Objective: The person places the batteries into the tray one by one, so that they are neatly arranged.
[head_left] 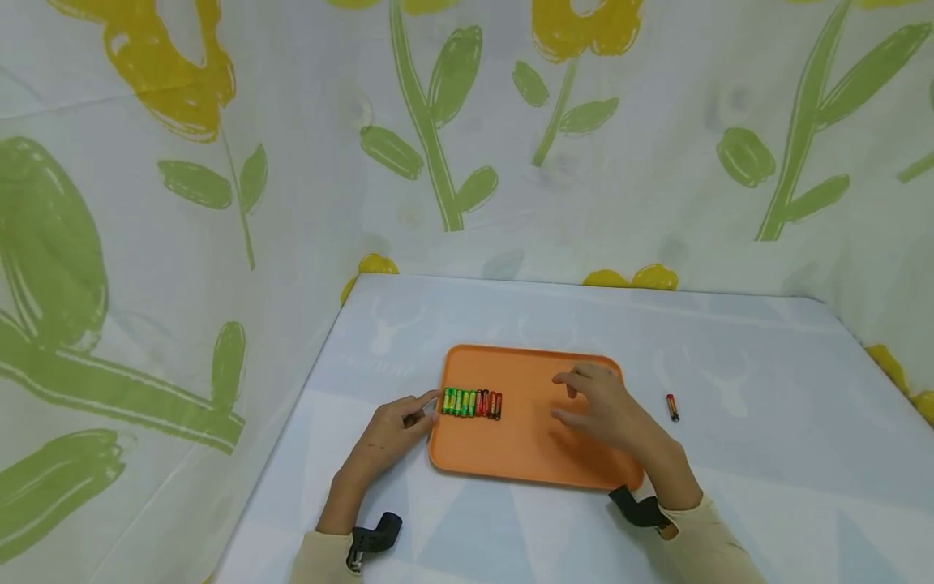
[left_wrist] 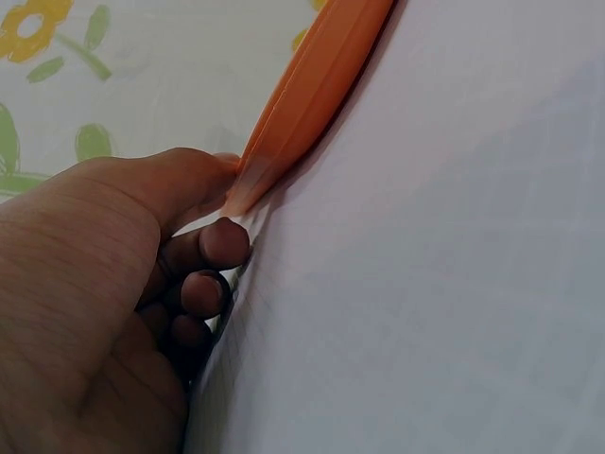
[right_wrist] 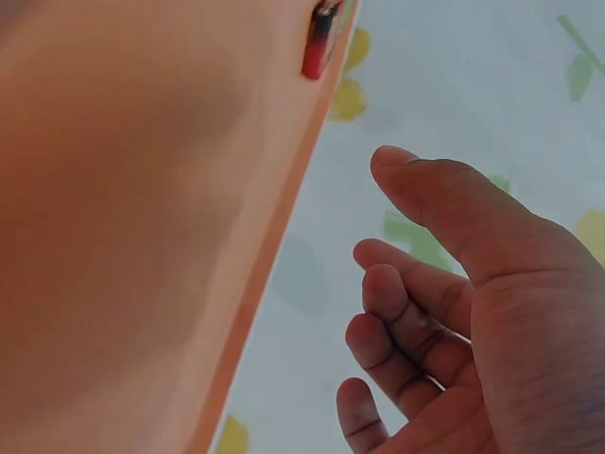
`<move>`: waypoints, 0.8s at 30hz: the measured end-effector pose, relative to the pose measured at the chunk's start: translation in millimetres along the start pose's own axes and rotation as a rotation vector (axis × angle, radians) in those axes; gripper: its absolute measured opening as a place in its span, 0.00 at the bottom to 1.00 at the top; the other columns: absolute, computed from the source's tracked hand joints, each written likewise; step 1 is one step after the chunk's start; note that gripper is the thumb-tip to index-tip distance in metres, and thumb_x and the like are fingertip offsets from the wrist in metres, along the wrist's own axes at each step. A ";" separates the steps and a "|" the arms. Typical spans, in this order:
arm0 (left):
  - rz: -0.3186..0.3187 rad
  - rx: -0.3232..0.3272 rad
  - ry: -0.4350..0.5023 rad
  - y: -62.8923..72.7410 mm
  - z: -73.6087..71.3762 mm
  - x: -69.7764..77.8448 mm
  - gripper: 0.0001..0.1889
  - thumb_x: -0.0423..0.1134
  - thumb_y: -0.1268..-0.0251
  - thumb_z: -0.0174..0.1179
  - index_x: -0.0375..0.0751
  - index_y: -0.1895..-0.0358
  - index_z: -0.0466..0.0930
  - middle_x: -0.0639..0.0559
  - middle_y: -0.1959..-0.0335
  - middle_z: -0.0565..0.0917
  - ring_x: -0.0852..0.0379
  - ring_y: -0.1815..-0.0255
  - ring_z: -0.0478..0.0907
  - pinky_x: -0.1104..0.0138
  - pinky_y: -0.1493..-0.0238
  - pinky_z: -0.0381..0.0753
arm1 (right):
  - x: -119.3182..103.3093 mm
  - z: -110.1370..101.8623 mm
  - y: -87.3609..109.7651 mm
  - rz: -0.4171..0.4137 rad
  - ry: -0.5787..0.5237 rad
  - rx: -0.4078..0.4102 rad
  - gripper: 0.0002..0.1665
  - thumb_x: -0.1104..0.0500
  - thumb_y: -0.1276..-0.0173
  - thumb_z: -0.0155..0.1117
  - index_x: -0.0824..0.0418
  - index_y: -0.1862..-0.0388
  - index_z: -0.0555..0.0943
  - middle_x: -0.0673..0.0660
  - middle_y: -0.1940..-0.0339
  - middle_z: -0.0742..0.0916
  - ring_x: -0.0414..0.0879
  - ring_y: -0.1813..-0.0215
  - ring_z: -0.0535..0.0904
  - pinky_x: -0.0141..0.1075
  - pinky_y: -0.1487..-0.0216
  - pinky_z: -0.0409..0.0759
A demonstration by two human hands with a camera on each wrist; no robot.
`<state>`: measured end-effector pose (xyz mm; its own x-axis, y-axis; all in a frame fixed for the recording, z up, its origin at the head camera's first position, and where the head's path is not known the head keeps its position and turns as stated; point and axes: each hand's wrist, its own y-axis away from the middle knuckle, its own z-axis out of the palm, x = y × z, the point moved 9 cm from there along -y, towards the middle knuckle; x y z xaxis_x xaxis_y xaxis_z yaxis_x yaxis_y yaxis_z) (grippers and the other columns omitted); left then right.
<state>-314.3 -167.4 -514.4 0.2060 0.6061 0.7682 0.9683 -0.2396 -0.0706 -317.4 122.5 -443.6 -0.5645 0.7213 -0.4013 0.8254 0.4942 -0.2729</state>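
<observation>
A row of several green batteries (head_left: 459, 402) and several red batteries (head_left: 488, 404) lies side by side on an orange tray (head_left: 511, 454), against its left rim. Fingertips of my left hand (head_left: 394, 431) touch that rim from outside; in the left wrist view the other fingers are loosely curled beside the tray wall (left_wrist: 317, 90). My right hand (head_left: 604, 405) hovers above the tray's right half, thumb and fingers apart with nothing between them. Right of the tray, one red battery (head_left: 672, 407) lies alone on the table. The right wrist view catches a red battery (right_wrist: 321, 43) near the tray's edge.
A pale patterned cloth (head_left: 737, 462) covers the table beneath the tray. Flower-printed fabric (head_left: 292, 203) hangs behind the table and along its left side. A black wrist device (head_left: 375, 535) sits at the left cuff, another black wrist device (head_left: 636, 508) at the right.
</observation>
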 end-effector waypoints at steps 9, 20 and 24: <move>0.003 0.020 0.013 -0.2 0.1 -2.3 0.23 0.45 0.30 0.65 0.52 0.33 0.79 0.58 0.75 0.71 0.60 0.71 0.67 0.66 0.68 0.67 | 39.0 -25.5 30.9 -0.012 0.066 0.070 0.23 0.59 0.46 0.81 0.65 0.53 0.84 0.48 0.69 0.75 0.47 0.60 0.70 0.46 0.58 0.60; -0.015 0.011 0.007 0.8 -2.2 1.3 0.23 0.42 0.30 0.65 0.50 0.33 0.79 0.58 0.75 0.70 0.60 0.71 0.66 0.67 0.68 0.67 | 90.1 -53.5 61.1 0.125 0.124 0.024 0.23 0.58 0.45 0.81 0.65 0.52 0.84 0.49 0.70 0.75 0.51 0.57 0.71 0.48 0.57 0.60; -0.004 0.004 0.000 0.2 0.0 1.4 0.23 0.43 0.30 0.64 0.50 0.33 0.79 0.58 0.75 0.70 0.60 0.71 0.66 0.67 0.67 0.67 | 103.2 -60.6 69.9 0.174 0.143 0.005 0.25 0.58 0.47 0.82 0.66 0.52 0.84 0.49 0.69 0.77 0.54 0.55 0.73 0.52 0.56 0.62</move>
<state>-313.9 -166.6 -513.3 0.2024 0.6066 0.7688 0.9697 -0.2340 -0.0706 -318.0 260.9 -451.1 -0.4079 0.8569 -0.3150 0.9102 0.3544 -0.2145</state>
